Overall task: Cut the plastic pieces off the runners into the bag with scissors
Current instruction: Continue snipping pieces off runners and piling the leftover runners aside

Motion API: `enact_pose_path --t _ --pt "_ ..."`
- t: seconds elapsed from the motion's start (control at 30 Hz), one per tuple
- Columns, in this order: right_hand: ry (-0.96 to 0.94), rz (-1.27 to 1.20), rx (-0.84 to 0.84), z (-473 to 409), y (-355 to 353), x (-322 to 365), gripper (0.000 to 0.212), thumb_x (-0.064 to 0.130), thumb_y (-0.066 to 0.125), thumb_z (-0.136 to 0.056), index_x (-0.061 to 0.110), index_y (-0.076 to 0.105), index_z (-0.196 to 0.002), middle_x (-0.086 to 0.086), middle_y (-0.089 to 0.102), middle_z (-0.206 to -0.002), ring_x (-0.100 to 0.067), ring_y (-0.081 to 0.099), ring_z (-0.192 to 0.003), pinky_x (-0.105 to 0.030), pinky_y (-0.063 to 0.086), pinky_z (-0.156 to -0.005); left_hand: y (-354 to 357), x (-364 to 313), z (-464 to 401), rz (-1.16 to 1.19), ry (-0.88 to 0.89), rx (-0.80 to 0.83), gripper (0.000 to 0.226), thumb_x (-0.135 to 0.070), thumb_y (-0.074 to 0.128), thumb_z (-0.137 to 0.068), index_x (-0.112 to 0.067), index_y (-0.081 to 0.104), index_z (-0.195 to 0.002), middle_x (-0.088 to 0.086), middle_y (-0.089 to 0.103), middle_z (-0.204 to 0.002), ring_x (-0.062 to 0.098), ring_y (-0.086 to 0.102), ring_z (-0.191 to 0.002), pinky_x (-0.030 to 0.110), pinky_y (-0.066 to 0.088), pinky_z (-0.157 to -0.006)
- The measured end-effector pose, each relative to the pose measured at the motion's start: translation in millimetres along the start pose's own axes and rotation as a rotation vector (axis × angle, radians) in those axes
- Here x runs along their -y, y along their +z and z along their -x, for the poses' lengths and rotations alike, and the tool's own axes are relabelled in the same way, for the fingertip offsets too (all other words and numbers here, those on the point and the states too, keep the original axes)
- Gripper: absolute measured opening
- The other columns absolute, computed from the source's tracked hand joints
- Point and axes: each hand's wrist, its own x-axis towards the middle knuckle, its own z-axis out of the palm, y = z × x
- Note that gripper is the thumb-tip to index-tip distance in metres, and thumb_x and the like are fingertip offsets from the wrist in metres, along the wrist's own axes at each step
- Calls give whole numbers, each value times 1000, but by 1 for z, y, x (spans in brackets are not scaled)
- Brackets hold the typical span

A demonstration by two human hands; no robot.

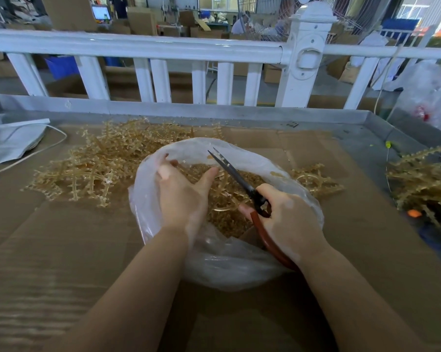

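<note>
Clear, thin plastic bag (222,265) lying open-mouthed in the middle of the brown cardboard-covered table (62,250), partly filled with small amber translucent plastic pieces (229,224). Left hand (181,196) over the left half of the bag's mouth, fingers reaching to the far-left rim and seemingly touching the film there, thumb spread wide toward the scissors; whether anything is pinched cannot be told. Right hand (288,219) over the bag's right half, fingers curled round the red-brown handles of the dark-bladed scissors (239,181), blades slightly parted and pointing to the bag's far rim. Big tangled heap of amber plastic runners (97,163) just behind and left of the bag; smaller pile of runners (316,181) touching its right side; a third heap (422,179) well right of it. White railing (143,47) beyond the bag, along the table's far edge.
</note>
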Motion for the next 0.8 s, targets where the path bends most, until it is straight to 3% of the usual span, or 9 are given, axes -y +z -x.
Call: enact_pose_path --t 0.1,0.2,0.3,0.37,0.47,0.57,0.63,0.7,0.8 --pt "15 37 1 0 1 -2 28 52 56 -87 25 61 -95 12 59 -73 1 46 -59 -8 26 -49 -1 -7 0 -179 141 107 66 -36 61 -89 -12 32 -142 9 38 -141 15 40 -118 9 23 -88" --pt "23 61 9 -1 3 -4 31 53 55 -88 25 61 -97 8 64 -78 -8 56 -67 -17 39 -56 -8 -16 -9 -547 195 344 57 -33 43 -100 -7 25 -147 14 35 -147 28 32 -136 32 27 -106" --pt "30 61 2 -1 4 -5 31 54 55 -87 25 61 -98 7 66 -80 -12 59 -72 -24 41 -60 -21 -30 -19 -748 332 345 33 -30 39 -101 -10 57 -121 4 62 -106 24 54 -103 33 42 -87" --pt "38 70 -2 -1 4 -5 32 55 54 -87 25 61 -96 7 65 -79 -13 58 -71 -24 37 -58 -27 -35 -23 -582 374 228 25 -29 44 -99 -17 66 -103 -2 65 -91 18 59 -83 31 49 -76" --pt "39 84 -16 0 3 -3 33 56 54 -86 24 61 -94 7 65 -77 -11 54 -67 -18 31 -51 -20 -36 -24 -58 245 119 15 -17 49 -97 -22 64 -95 -7 63 -87 9 53 -65 23 44 -60" --pt "32 95 -19 1 1 -1 34 55 54 -87 23 62 -96 7 65 -78 -10 54 -67 -5 25 -55 -4 -20 -24 327 -63 213 23 -6 46 -97 -25 56 -90 -4 60 -89 8 55 -69 18 45 -54" --pt "20 93 -16 3 1 0 33 54 55 -87 23 62 -95 7 64 -76 -11 54 -66 -8 27 -53 5 -4 -23 520 -232 300 28 0 42 -97 -21 60 -100 -1 63 -96 9 60 -79 16 48 -58" --pt "8 75 7 5 1 0 31 54 55 -87 24 59 -93 7 62 -74 -12 56 -66 -18 34 -52 10 11 -19 650 -273 378 31 3 42 -96 -12 61 -116 0 66 -98 9 62 -82 17 48 -62" --pt "-10 76 34 7 2 0 33 56 52 -86 24 57 -90 8 59 -73 -12 57 -67 -23 41 -59 9 26 -15 825 -248 482 27 3 46 -93 -2 62 -114 -2 73 -84 6 69 -75 14 51 -60"
